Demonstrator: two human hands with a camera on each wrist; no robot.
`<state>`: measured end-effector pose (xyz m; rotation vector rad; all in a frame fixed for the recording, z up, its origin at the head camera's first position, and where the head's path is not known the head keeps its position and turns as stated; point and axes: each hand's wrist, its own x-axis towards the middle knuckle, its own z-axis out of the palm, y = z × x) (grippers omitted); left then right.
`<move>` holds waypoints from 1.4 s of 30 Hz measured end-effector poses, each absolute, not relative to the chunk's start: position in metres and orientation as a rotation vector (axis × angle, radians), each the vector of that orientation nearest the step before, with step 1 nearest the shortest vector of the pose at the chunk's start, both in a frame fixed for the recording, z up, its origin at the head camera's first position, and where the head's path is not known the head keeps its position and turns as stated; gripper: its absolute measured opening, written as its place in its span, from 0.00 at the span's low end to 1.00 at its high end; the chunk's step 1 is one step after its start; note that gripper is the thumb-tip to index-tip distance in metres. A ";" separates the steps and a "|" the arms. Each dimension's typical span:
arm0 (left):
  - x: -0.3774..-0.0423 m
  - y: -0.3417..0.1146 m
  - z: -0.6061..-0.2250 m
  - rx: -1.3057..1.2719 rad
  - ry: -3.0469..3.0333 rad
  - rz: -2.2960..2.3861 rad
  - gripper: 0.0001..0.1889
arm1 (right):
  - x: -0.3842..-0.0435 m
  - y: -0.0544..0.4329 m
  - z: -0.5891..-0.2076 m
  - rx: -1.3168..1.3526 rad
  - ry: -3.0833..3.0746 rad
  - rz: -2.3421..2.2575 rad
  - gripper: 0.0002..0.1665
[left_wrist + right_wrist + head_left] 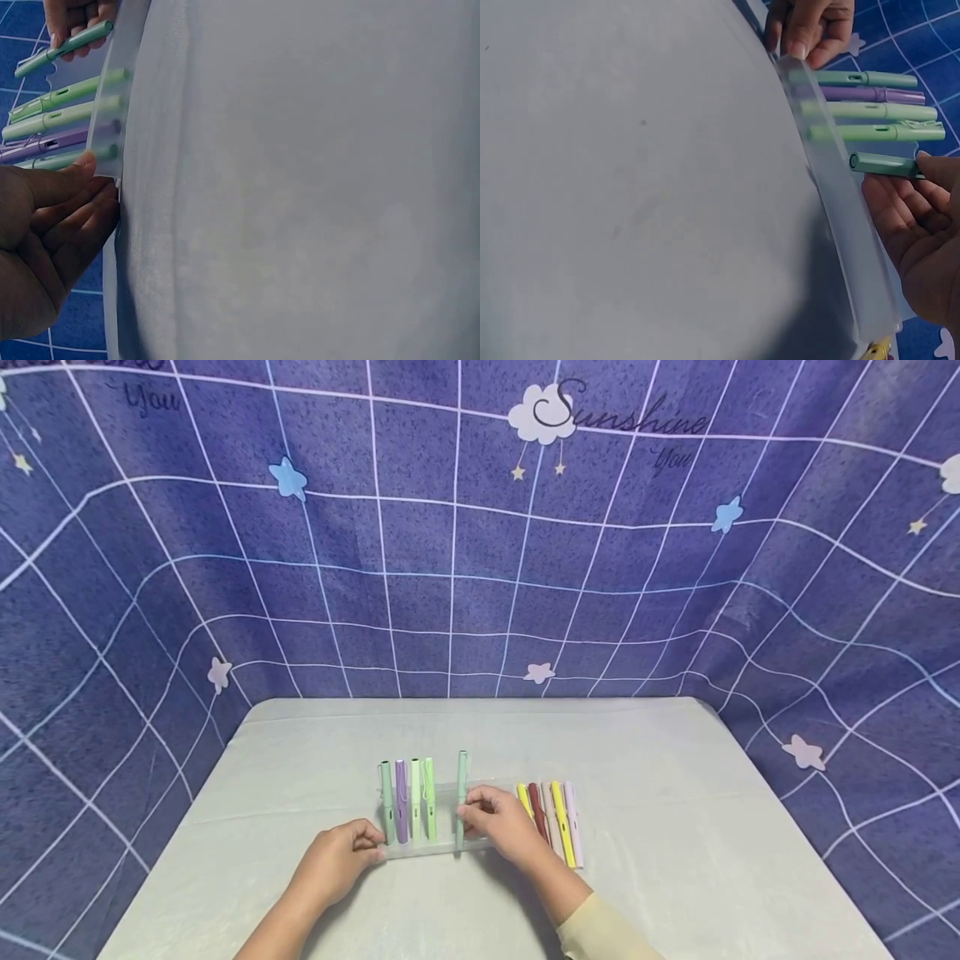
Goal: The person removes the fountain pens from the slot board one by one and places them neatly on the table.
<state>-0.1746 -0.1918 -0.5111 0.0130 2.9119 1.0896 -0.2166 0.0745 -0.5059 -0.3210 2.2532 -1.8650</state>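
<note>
My right hand (498, 818) pinches a sage-green capped pen (461, 777) between thumb and fingers. That pen (885, 164) is above a translucent plastic tray (847, 225), its lower end near the tray's front wall. My left hand (341, 858) grips the tray's front left corner, thumb on the rim in the left wrist view. Inside the tray's left part several pens stand side by side: a grey-green pen (387, 802), a purple pen (402, 802), a pale green pen (416, 797) and a bright green pen (430, 797).
Right of the tray, several more pens lie in a row: yellow, a dark red pen (537, 808), a beige pen (552, 818), a yellow pen (562, 824) and a pale pink pen (573, 824). A white cloth covers the table (712, 860); a patterned blue curtain (480, 552) surrounds it.
</note>
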 end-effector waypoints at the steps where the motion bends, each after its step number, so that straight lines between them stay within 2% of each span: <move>1: -0.174 -0.192 -0.511 0.014 2.913 1.086 0.07 | -0.216 0.076 -0.506 -0.322 2.251 -1.869 0.11; 21: -0.172 -0.190 -0.510 0.027 2.928 1.079 0.07 | -0.215 0.117 -0.506 -0.317 2.345 -1.803 0.14; 42: -0.172 -0.190 -0.510 0.027 2.920 1.083 0.07 | -0.211 0.161 -0.505 -0.118 2.390 -1.830 0.16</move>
